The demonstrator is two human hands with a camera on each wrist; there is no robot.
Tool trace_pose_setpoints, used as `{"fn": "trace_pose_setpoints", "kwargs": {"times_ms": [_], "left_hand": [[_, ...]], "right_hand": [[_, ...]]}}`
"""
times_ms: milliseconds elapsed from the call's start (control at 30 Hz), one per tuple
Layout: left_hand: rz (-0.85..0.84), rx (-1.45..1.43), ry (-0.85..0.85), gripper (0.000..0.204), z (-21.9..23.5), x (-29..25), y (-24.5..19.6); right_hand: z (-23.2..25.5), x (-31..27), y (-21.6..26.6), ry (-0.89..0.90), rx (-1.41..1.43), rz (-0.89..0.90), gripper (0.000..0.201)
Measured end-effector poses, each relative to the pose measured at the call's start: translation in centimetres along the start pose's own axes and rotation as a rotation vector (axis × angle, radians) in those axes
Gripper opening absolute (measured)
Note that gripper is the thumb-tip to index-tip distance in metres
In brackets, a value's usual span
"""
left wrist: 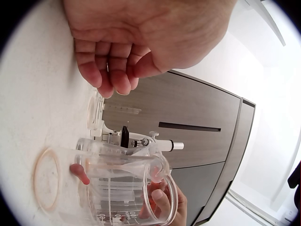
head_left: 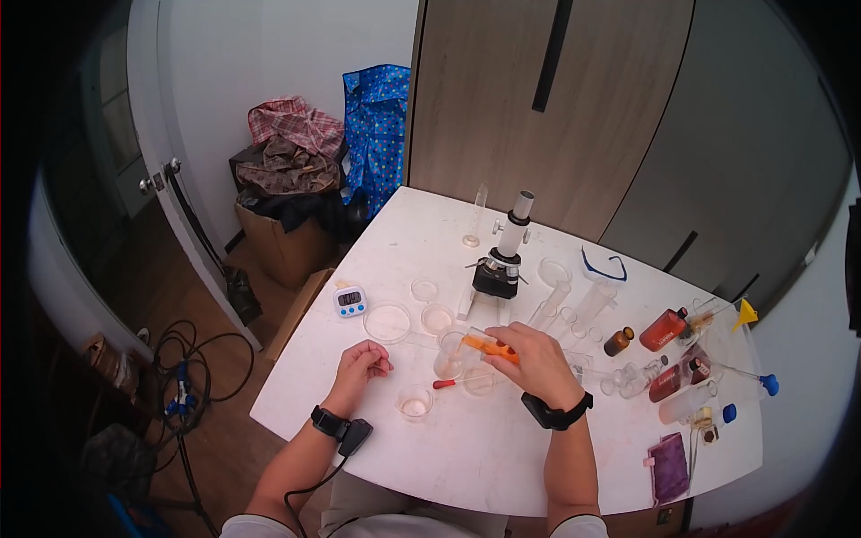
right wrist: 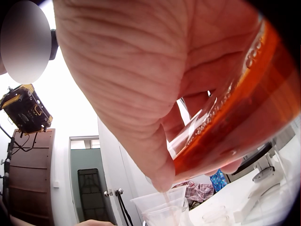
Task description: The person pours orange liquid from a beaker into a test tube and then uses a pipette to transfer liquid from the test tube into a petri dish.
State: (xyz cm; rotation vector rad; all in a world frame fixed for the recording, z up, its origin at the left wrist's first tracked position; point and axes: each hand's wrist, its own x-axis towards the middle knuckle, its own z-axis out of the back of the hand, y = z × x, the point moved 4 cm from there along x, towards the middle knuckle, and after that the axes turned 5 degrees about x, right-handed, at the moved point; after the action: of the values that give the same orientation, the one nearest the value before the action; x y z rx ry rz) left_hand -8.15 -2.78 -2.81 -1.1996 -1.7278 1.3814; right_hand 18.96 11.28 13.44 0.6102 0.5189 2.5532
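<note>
My right hand (head_left: 535,359) (right wrist: 127,70) grips a clear glass vessel of orange-red liquid (head_left: 491,348) (right wrist: 235,122), tilted nearly level. Below its lower end stands a clear beaker (head_left: 449,360) (left wrist: 110,188); the right wrist view has a thin stream falling into a translucent cup-like vessel (right wrist: 160,207). My left hand (head_left: 358,372) (left wrist: 146,37) hangs left of the beaker, fingers loosely curled around nothing. A dropper with a red bulb (head_left: 443,384) (left wrist: 80,173) lies beside the beaker. Nearer me is a small clear dish (head_left: 415,403).
Behind the beaker stand a microscope (head_left: 504,255) and clear dishes (head_left: 387,322). A white timer (head_left: 350,302) is at the left. To the right are a small brown bottle (head_left: 619,341), red-labelled bottles (head_left: 665,330), glassware, a yellow funnel (head_left: 746,312) and a purple cloth (head_left: 668,468).
</note>
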Motion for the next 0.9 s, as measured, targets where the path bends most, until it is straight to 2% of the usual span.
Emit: {"fn": "trace_pose_setpoints", "kwargs": {"times_ms": [900], "left_hand": [[-0.002,0.007,0.003,0.017,0.07,0.07,0.03]], "right_hand": [[0.31,-0.14,0.43,-0.009,-0.039,-0.001,0.034]]}}
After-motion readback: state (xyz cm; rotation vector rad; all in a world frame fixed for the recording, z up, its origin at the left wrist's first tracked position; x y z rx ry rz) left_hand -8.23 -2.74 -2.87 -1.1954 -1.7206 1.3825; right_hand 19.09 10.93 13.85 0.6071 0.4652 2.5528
